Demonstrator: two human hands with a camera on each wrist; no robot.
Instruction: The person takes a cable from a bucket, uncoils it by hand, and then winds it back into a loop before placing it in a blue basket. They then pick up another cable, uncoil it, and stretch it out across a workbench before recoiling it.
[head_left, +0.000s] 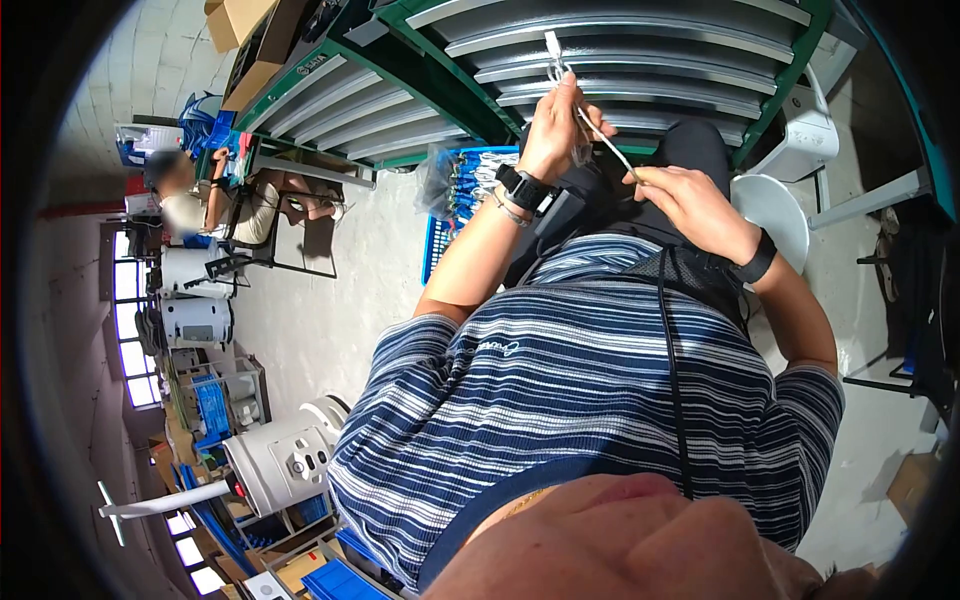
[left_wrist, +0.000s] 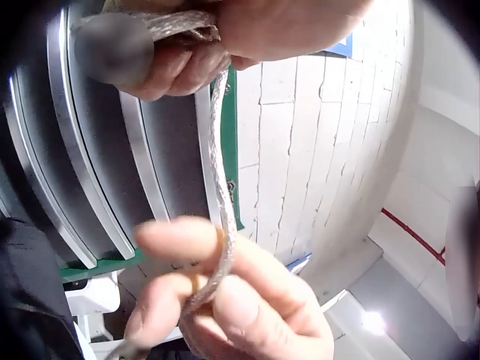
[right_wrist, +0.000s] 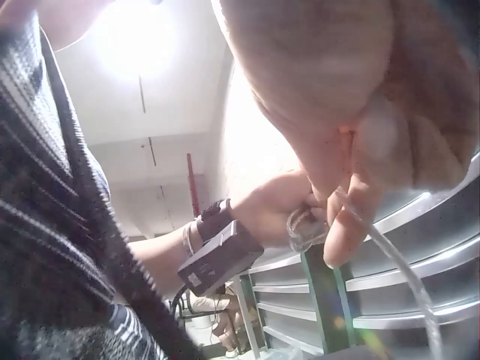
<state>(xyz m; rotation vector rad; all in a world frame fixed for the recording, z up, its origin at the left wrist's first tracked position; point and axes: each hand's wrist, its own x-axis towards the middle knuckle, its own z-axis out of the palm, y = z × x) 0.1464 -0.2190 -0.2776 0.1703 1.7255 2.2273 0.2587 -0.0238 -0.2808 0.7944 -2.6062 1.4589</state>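
Note:
A pale braided cable (head_left: 605, 138) runs between my two hands. My left hand (head_left: 550, 130) grips a small looped bundle of it, and a white plug end (head_left: 553, 45) sticks out above the fingers. To the right and lower, my right hand (head_left: 690, 205) pinches the cable's other stretch between thumb and fingers. In the left wrist view the cable (left_wrist: 219, 157) hangs from the left fingers down into the right hand (left_wrist: 247, 292). The right wrist view shows the loops (right_wrist: 304, 229) held in the left hand (right_wrist: 270, 206).
A green rack with metal slats (head_left: 640, 50) stands right in front. Beside my left forearm is a blue basket (head_left: 432, 250) filled with blue and white bundles. A round white stool (head_left: 785, 215) stands to the right. Another person (head_left: 255, 210) sits at the far left.

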